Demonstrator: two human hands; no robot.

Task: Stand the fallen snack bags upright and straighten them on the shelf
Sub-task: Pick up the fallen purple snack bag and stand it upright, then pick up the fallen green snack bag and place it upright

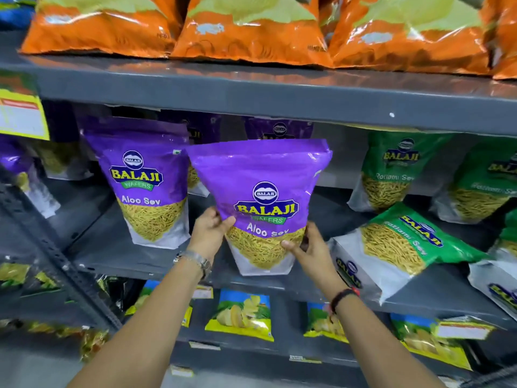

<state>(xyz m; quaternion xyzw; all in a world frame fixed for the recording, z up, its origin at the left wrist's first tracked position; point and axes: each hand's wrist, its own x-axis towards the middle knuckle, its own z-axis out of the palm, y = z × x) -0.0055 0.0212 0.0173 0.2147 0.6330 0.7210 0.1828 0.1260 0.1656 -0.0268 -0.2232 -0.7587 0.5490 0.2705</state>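
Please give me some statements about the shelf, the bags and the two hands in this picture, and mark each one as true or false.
1. Both hands hold the same purple Aloo Sev bag. True: the left hand grips its left edge and the right hand its right edge.
2. The held bag lies flat on the shelf. False: it is held upright.
3. A green Ratlami Sev bag lies tipped over to the right of the held bag. True.
4. The bags on the top shelf are blue. False: the orange bags fill most of it.
5. A second purple bag stands to the left of the held one. True.
6. The left wrist is bare. False: it wears a metal watch.
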